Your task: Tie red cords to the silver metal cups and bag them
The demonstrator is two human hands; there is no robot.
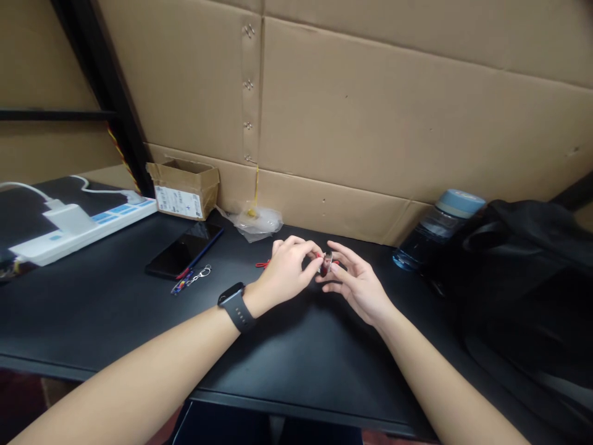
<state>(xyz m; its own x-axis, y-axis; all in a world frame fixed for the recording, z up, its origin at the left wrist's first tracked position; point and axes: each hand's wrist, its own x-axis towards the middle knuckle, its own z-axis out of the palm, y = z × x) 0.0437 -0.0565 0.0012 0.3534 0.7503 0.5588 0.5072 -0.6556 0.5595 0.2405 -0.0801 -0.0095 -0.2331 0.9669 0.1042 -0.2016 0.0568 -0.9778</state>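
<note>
Above the black table, my right hand (359,281) grips a small round shiny disc (327,264) between thumb and fingers. The disc is tilted nearly edge-on, so its kind does not show. My left hand (290,269), with a dark watch (235,303) on its wrist, pinches a bit of red cord right at the disc's left side. Behind the left hand a red cord loop (262,265) pokes out; whether it joins the piece in the fingers is hidden. To the left lies a colourful strap with a metal clasp (199,275).
A dark phone (185,250) lies left of my hands, near a white power strip (83,230) with plugs. Behind are an opened cardboard box (185,190) and a clear plastic bag (257,221). A blue-lidded bottle (438,228) and a black bag (523,296) stand right.
</note>
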